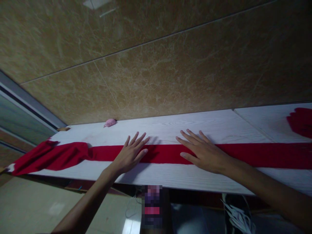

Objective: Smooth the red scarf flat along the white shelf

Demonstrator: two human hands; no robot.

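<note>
A long strip of red cloth (168, 154) runs flat along the white wood-grain table (165, 177). Over its middle is my left hand (131, 152), fingers spread and nothing held. My right hand (201, 152) is also spread, to the right above the same strip, and empty. Shadows show beside the fingers; whether the palms touch the cloth I cannot tell. At the left end the strip runs into a crumpled red bunch (65, 156) that reaches the table's end.
Behind the table rises a brown marble-tiled wall (156, 74). A small pink lump (110, 123) sits by it. More red cloth (302, 122) lies at the far right. Below the front edge hang white cords (240, 216). A metal frame (31, 100) stands at the left.
</note>
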